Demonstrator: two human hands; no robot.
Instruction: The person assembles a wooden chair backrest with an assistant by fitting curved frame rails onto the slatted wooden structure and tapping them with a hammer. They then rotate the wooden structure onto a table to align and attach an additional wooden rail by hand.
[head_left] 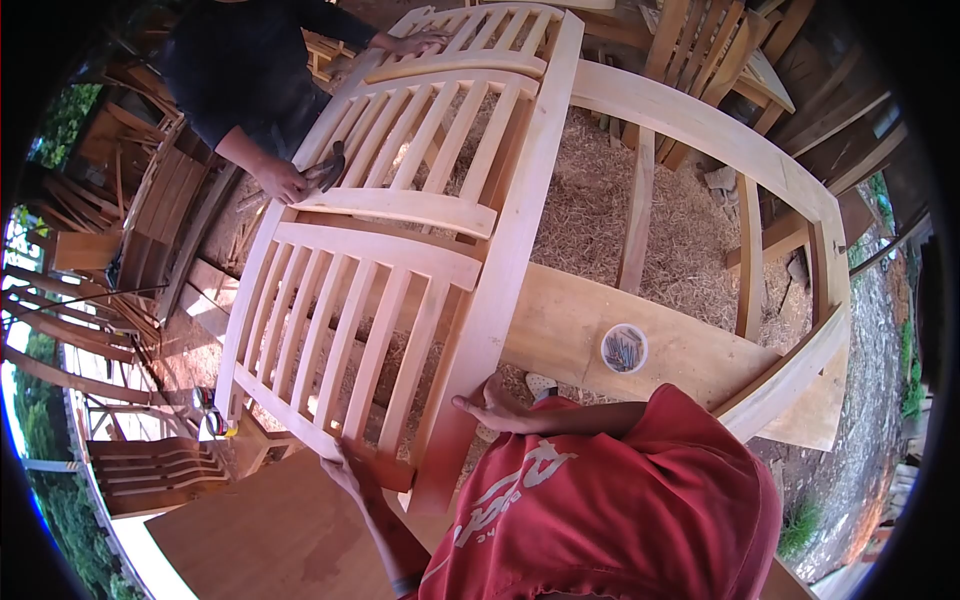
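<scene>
A large pale wooden frame (500,290) with slatted panels lies in front of me. My left hand (345,472) grips the bottom rail of the nearest slatted panel (315,435) at its corner, some fingers hidden by the wood. Against the near end of the frame's long side rail rests my right hand (492,408), thumb and fingers apart. Across the frame, a co-worker's hand (280,180) is at a hammer (328,170) above a panel. The co-worker's other hand (415,44) lies on the far panel.
A white tub of nails (624,348) stands on a wide board (560,320) to the right. A curved wooden frame (720,125) adjoins it. Wood shavings (590,200) cover the ground. Wooden chair parts (160,210) are stacked left; a flat panel (270,530) lies at lower left.
</scene>
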